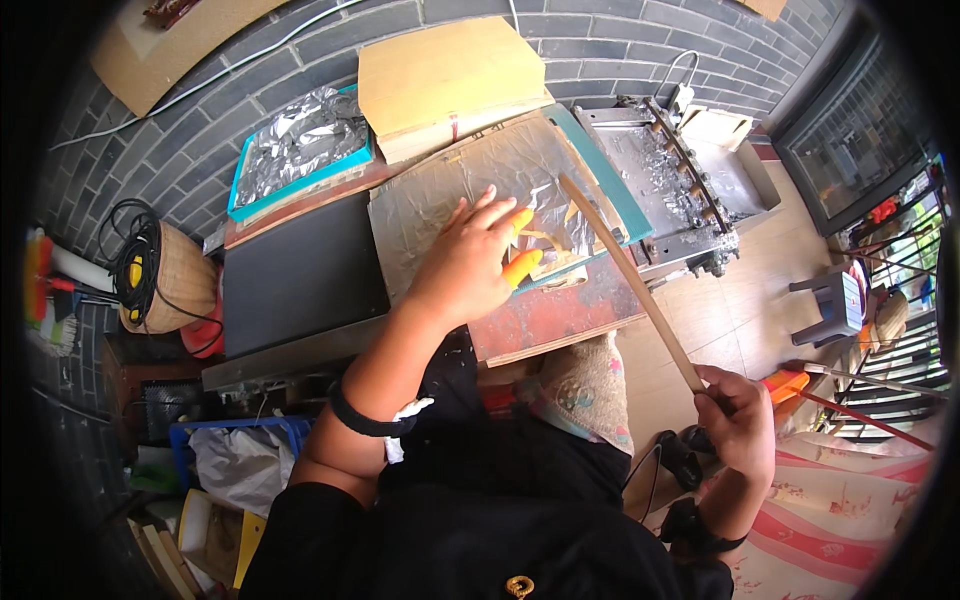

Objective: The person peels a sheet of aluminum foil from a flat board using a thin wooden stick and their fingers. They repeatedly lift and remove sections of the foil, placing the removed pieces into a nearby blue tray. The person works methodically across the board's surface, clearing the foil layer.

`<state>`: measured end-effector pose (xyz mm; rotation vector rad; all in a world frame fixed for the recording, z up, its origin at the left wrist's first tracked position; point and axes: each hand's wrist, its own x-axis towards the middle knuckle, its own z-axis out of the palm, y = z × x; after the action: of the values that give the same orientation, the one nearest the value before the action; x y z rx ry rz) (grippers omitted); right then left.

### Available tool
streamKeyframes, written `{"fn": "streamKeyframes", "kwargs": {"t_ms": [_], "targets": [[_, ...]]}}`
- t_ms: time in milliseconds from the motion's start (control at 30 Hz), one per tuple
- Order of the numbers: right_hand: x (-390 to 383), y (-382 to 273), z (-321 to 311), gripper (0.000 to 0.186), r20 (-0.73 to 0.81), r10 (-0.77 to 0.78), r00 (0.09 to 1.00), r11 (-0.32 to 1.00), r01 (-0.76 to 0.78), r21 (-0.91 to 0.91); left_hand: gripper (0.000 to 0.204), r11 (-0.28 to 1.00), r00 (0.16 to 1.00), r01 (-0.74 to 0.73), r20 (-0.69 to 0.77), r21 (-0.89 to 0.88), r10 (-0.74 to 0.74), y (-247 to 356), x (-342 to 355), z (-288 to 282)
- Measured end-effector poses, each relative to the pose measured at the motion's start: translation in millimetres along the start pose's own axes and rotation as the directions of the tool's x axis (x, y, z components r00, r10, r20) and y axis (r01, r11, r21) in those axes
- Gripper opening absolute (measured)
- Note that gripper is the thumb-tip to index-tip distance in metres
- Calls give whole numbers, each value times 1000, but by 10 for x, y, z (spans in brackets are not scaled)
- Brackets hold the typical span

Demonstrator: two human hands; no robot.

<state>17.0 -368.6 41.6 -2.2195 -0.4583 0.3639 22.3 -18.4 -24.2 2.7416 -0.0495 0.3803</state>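
Note:
My left hand [468, 258] lies with spread fingers on a thin, shiny, wrinkled sheet [420, 195] over a stack of boards. Yellow covers sit on its thumb and one finger. Small tan pieces show beside those two fingertips, too unclear to name. In my right hand [738, 420], closed round its lower end, is a long thin wooden stick [640, 285]. The stick slants up and left, its far tip above the sheet's right part; whether it touches cannot be made out.
A turquoise tray [235, 205] of crumpled silver foil and a yellowish paper stack [450, 75] stand at the back. A metal machine [660, 170] with foil scraps is to the right. A dark panel [300, 275] lies left. A grey stool [835, 305] stands on the floor.

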Motion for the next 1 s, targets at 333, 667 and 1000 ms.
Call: {"fn": "streamKeyframes", "kwargs": {"t_ms": [333,667,1000], "targets": [[52,-8,46,31,5,-53,999,998,53,16,43,987,984,120,-117,-104,-132,-148,-237,-262],[-115,91,-48,33,49,-46,998,997,48,-56,42,986,978,117,-160,-120,-136,-44,-329,-148],[-158,245,-81,32,64,-98,993,993,94,68,51,728,707,541,-242,-421,-664,-1118,-802,-141]]}}
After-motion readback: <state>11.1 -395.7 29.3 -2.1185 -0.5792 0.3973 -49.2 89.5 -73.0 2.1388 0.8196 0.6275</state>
